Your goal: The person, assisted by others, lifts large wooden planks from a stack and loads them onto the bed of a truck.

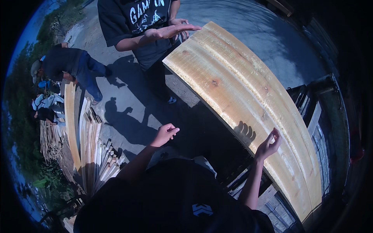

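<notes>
Two long wooden planks lie side by side on the right; the wider near plank (217, 83) shows a dark knot, and the narrower far plank (268, 77) runs along its outer edge. Pale sawdust streaks their surfaces. My right hand (269, 145) is raised over the planks, fingers apart and slightly bent, with nothing in it; its shadow falls on the near plank. Away from the wood, to the left, my left hand (166, 134) hangs in the air with its fingers curled in and nothing visible in them.
Across the planks' far end stands a person in a dark printed shirt (136, 27), one flat hand (171, 31) by the plank corner. Further left another person (72, 68) bends over. Stacked boards (91, 136) and wood strips (108, 163) lie at left; slats (279, 209) show beneath the planks.
</notes>
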A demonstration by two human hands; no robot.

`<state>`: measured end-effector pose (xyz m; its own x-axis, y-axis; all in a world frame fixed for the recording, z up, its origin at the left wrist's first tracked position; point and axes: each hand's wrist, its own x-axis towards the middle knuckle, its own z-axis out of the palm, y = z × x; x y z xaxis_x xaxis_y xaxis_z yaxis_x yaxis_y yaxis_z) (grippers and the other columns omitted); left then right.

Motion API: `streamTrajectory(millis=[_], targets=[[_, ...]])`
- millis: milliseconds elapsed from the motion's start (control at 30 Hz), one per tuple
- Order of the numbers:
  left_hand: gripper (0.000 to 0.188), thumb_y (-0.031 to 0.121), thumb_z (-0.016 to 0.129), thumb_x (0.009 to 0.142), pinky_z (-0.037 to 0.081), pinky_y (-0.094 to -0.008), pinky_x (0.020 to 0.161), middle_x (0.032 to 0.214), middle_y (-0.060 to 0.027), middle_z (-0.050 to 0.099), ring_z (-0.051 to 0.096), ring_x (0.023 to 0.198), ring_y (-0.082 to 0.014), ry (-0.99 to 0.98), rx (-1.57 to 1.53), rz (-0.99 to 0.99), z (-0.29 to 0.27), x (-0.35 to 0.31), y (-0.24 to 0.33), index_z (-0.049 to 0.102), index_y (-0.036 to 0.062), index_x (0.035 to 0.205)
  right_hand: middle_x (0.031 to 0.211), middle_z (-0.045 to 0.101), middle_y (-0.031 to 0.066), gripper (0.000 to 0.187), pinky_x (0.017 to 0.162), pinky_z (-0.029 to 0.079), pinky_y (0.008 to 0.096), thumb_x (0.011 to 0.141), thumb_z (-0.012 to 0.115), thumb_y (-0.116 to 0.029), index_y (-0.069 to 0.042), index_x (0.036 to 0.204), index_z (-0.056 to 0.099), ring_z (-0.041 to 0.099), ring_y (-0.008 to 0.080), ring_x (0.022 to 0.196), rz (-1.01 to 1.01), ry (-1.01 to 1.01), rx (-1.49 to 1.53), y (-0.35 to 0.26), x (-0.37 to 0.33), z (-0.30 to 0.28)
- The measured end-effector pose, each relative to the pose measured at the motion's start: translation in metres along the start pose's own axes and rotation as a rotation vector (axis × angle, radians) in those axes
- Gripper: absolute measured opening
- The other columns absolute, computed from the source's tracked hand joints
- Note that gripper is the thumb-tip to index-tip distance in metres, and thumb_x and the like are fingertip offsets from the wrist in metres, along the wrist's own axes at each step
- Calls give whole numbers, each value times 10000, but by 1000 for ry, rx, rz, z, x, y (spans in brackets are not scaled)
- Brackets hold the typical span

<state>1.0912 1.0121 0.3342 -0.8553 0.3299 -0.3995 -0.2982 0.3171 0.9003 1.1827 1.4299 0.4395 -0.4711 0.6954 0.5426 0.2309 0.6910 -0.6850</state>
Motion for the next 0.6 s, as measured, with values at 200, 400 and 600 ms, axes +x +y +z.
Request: streamTrajectory(millis=[200, 400, 600], targets=[[249, 273, 604, 932, 443, -219, 494, 714, -28, 620, 555, 552, -66, 296, -196, -84, -152, -32, -63, 647, 34, 881, 758, 644, 99, 64, 666, 453, 355, 836, 705, -103, -50, 824, 673, 575, 257, 726, -451, -581, 323, -218, -84, 194], [254, 283, 654, 900, 432, -233, 448, 706, -31, 640, 532, 504, -68, 692, -240, -89, -302, -83, -121, 648, 31, 874, 879, 669, 172, 239, 663, 491, 308, 886, 647, -124, -37, 1107, 625, 648, 170, 666, -336, -1273, 406, -338, -222, 357], [504, 391, 623, 910, 485, -262, 610, 924, -92, 659, 628, 741, -129, 789, -528, 38, -369, -85, -112, 508, 62, 1275, 1309, 483, 203, 686, 822, 492, 371, 930, 550, -433, -123, 1475, 272, 610, 261, 1016, 51, -2019, 294, -405, -363, 458]])
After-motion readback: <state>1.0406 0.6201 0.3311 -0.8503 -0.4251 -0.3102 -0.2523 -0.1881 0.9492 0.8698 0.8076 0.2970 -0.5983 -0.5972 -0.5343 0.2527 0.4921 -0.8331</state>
